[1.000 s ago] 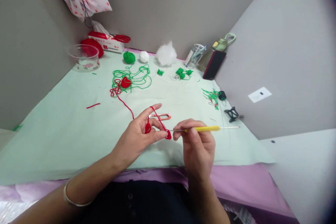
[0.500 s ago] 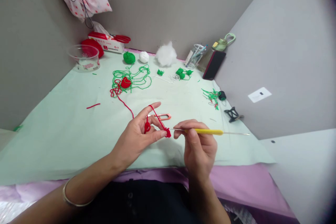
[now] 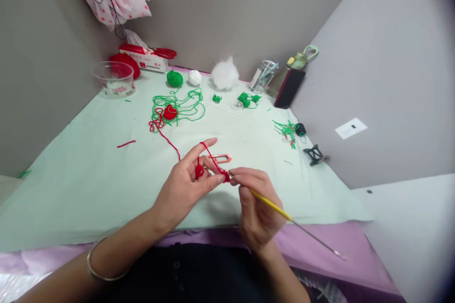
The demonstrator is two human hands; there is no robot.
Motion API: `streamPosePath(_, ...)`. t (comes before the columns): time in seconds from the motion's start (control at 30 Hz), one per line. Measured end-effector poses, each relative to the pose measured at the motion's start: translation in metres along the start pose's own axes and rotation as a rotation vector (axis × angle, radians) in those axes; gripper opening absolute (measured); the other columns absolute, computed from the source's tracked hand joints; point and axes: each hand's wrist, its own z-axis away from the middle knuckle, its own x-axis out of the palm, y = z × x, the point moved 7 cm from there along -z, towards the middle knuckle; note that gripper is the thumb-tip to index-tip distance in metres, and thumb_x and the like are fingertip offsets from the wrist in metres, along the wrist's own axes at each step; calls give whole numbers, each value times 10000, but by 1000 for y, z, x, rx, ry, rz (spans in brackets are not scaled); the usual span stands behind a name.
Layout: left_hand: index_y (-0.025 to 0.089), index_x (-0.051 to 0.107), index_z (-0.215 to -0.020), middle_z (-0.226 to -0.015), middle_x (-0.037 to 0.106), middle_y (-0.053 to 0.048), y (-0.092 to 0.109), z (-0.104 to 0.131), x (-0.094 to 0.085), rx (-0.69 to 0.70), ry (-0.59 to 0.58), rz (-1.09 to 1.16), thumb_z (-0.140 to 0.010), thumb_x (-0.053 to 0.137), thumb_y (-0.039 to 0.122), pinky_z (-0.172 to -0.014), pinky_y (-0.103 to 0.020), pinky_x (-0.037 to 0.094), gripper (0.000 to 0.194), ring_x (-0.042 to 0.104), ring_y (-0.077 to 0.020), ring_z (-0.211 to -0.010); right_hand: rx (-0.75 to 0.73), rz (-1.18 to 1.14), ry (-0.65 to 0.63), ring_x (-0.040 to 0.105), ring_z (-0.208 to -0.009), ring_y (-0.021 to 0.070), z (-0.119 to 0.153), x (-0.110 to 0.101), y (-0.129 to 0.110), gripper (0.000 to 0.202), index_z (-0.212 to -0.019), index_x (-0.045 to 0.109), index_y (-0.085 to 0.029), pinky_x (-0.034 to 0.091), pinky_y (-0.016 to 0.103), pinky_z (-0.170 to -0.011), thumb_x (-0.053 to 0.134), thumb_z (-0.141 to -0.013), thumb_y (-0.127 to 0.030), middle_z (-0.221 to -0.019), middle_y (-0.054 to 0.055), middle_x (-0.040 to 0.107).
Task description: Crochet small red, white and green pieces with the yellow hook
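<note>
Left hand (image 3: 179,187) in the head view has its thumb and a fingertip pressed together on a small red crocheted piece (image 3: 226,177), its forefinger raised apart with red yarn (image 3: 169,141) passing over it and slanting down to the stitches. Under the curled fingers hangs a small red bundle (image 3: 199,171). Thumb and fingers of the right hand (image 3: 261,208) are clamped on a yellow-handled crochet hook (image 3: 270,204), whose bare metal end points down and away towards the near right; fingertips hide much of the working end, so whether it sits inside a loop I cannot tell.

The red crocheted piece is up between the two hands, above the pale cloth on the desk (image 3: 88,189). It should be very light, soft and easily squashed, best nipped at its edge so the stitches stay visible. The red yarn looks limp and supple, liable to snag or slacken unless kept lightly taut. The crochet hook ought to be stiff, slim and light, the handle its natural hold; the smooth metal may slip.

Just beyond the left fingers lies an orange-framed tool (image 3: 223,157), partly covered by them. Farther off, the strand leads back to a red yarn ball (image 3: 170,112) among loose green yarn (image 3: 192,116).
</note>
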Motion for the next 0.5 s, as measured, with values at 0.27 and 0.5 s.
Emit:
streamPosePath(0.27,253,636,-1413,-776,624,40,6,-7,-6,-12,-130,16,-873,804,337,-853,-284,489,572,591,-142,-781,405,-482,146,722,-817,146,-3,6,33,159,-1047,789,-310,595,299,-747,634,-1027,-284,-1016,22,818)
streamPosePath(0.5,237,861,-906,-724,687,13,82,-30,-81,283,-25,-673,-847,836,310,-586,-187,428,97,556,-126,-671,645,-812,101,562,-590,117,-12,-11,56,115,-947,708,-312,479,224,-503,707,-959,-426,-820,-12,714)
